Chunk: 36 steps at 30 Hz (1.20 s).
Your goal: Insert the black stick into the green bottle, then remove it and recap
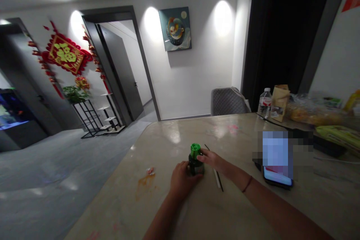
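A small dark jar (pixel 196 168) stands upright on the table, a pale label patch low on its side. My left hand (pixel 182 178) is wrapped round the jar from the left. Out of the jar's top rises a bright green ribbed piece (pixel 195 150); whether it is a cap or a bundle of thin strips I cannot make out. The fingers of my right hand (pixel 211 159) pinch this green piece from the right. Just right of the jar, partly under my right hand, lie a thin dark stick (pixel 221 185) and a white stick (pixel 217 179).
An orange-brown stain (pixel 146 183) and a crumpled scrap (pixel 150 171) mark the table (pixel 126 202) at left. On the right are a lit phone (pixel 277 177), a water bottle (pixel 264 103), a paper bag (pixel 280 101) and plastic-wrapped food (pixel 306 110). A grey chair (pixel 229 101) stands behind.
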Motion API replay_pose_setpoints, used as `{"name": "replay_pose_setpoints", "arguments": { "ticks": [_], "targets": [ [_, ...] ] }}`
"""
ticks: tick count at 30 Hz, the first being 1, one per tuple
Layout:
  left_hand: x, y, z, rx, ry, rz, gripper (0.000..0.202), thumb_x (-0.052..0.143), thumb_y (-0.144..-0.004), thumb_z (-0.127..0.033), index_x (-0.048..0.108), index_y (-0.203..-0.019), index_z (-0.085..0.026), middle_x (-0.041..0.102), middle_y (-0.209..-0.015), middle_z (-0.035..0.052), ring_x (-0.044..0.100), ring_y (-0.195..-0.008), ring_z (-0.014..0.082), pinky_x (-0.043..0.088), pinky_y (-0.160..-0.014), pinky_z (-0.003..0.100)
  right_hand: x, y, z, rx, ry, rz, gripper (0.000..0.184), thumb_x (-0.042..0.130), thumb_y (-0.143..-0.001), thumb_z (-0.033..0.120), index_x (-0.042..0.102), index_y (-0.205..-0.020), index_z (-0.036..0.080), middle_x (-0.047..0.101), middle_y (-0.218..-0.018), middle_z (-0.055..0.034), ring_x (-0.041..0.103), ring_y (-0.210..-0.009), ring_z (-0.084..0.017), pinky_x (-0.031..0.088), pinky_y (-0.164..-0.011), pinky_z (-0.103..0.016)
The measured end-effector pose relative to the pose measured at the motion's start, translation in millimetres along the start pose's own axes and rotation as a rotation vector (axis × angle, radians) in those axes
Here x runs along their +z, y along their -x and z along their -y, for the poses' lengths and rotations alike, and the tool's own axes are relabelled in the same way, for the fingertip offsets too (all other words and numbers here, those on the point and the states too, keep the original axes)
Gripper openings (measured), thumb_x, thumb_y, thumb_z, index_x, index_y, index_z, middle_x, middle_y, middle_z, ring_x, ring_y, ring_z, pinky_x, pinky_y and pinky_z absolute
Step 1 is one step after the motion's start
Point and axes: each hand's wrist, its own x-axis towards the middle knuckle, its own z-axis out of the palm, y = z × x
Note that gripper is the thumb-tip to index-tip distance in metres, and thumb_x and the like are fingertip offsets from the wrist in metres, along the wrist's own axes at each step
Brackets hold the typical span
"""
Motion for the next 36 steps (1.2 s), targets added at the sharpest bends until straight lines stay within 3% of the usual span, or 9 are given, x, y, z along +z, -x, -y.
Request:
{"name": "replay_pose_setpoints", "arguments": {
  "ticks": [7,10,13,18,21,25,29,31,36],
  "targets": [
    [0.0,1,0,0.022,0.017,-0.010,0.043,0.067,-0.059,-0.043,0.060,-0.094,-0.019,0.062,-0.093,0.0055,0.054,-0.089,0.0206,0.039,-0.072,0.027,-5,21,1,0.121,-0.137,-0.109,0.048,0.053,-0.071,0.056,0.060,-0.105,0.024,0.059,-0.115,-0.0048,0.045,-0.116,-0.021,0.026,-0.100,-0.040],
    [-0.5,0,-1,-0.001,0.019,0.001,0.045,0.067,-0.059,-0.044,0.059,-0.096,-0.019,0.062,-0.093,0.0052,0.054,-0.088,0.0203,0.039,-0.072,0.027,-10,28,2,0.125,-0.158,-0.184,0.047,0.046,-0.073,0.062,0.065,-0.068,0.019,0.060,-0.112,-0.0070,0.047,-0.113,-0.023,0.027,-0.099,-0.039],
    [-0.7,0,-2,-0.036,0.018,0.005,0.050,0.068,-0.056,-0.046,0.058,-0.097,-0.018,0.062,-0.092,0.0053,0.054,-0.086,0.0199,0.039,-0.071,0.027,-13,27,3,0.128,-0.151,-0.264,0.058,0.043,-0.072,0.065,0.043,-0.038,0.018,0.066,-0.097,-0.0105,0.050,-0.110,-0.025,0.031,-0.096,-0.038],
    [-0.7,0,-3,-0.071,0.034,0.016,0.054,0.070,-0.055,-0.047,0.057,-0.099,-0.018,0.062,-0.092,0.0053,0.055,-0.085,0.0192,0.038,-0.071,0.026,-9,20,2,0.019,-0.157,-0.298,0.043,0.049,-0.070,0.061,0.053,-0.060,0.019,0.063,-0.105,-0.0077,0.051,-0.108,-0.021,0.034,-0.094,-0.036],
    [-1.4,0,-3,-0.077,0.032,0.017,0.053,0.070,-0.055,-0.046,0.056,-0.098,-0.018,0.061,-0.091,0.0055,0.055,-0.084,0.0191,0.038,-0.070,0.026,-12,18,7,-0.041,-0.079,-0.381,0.043,0.047,-0.070,0.061,0.054,-0.066,0.019,0.065,-0.071,-0.0046,0.061,-0.081,-0.019,0.040,-0.085,-0.034],
    [-2.0,0,-4,-0.079,0.002,0.018,0.050,0.069,-0.055,-0.047,0.056,-0.094,-0.017,0.061,-0.088,0.0053,0.055,-0.082,0.0188,0.038,-0.068,0.026,-18,20,13,-0.017,0.007,-0.525,0.042,0.045,-0.070,0.060,0.047,-0.056,0.021,0.038,-0.037,0.0063,0.047,-0.041,-0.013,0.044,-0.063,-0.032],
    [-0.8,0,-4,-0.063,0.003,0.012,0.051,0.068,-0.056,-0.047,0.056,-0.095,-0.017,0.061,-0.089,0.0056,0.055,-0.083,0.0191,0.038,-0.068,0.026,-13,20,14,-0.061,0.019,-0.458,0.037,0.048,-0.071,0.055,0.055,-0.079,0.020,0.063,-0.066,-0.0015,0.059,-0.074,-0.017,0.042,-0.076,-0.031],
    [0.0,0,-3,-0.059,0.002,0.010,0.051,0.068,-0.056,-0.047,0.056,-0.095,-0.017,0.061,-0.090,0.0053,0.055,-0.083,0.0190,0.038,-0.068,0.026,-12,18,12,-0.071,0.051,-0.438,0.040,0.048,-0.073,0.054,0.056,-0.090,0.019,0.066,-0.075,-0.0036,0.058,-0.086,-0.019,0.041,-0.082,-0.032],
    [1.4,-1,-2,-0.059,-0.014,0.001,0.051,0.068,-0.056,-0.048,0.056,-0.095,-0.016,0.060,-0.088,0.0047,0.054,-0.083,0.0190,0.037,-0.068,0.026,-22,13,8,-0.067,0.087,-0.572,0.037,0.046,-0.073,0.051,0.057,-0.079,0.016,0.046,-0.041,0.0056,0.049,-0.046,-0.014,0.043,-0.058,-0.031]
  ]
}}
